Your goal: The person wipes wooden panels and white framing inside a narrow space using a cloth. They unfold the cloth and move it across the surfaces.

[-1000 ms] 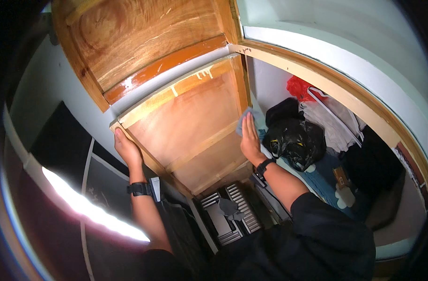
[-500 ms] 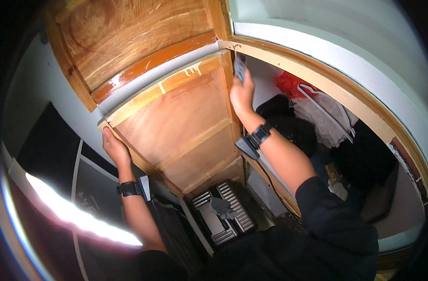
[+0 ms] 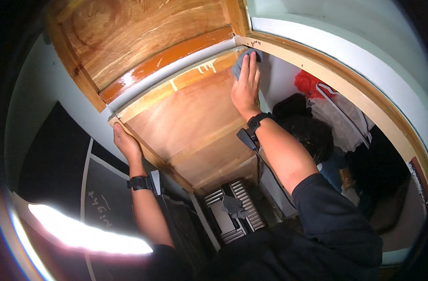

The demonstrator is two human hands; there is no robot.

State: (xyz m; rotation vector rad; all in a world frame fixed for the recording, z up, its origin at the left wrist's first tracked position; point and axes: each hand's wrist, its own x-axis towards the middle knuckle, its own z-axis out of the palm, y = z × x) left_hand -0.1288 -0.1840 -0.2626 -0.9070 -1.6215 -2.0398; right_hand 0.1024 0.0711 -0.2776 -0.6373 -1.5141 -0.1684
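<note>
Grey cloth [image 3: 239, 67] is best pressed evenly by the right hand [image 3: 246, 93] (fingers' closure unclear), wooden door [image 3: 186, 110] clamped by left hand [image 3: 128, 146].

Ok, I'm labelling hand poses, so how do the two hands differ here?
The left hand grips the lower door's left edge; the right hand holds a gray cloth at its upper right corner. The right hand's fingers stretch straight, while the left hand's are mostly hidden. Both wrists wear black straps.
</note>
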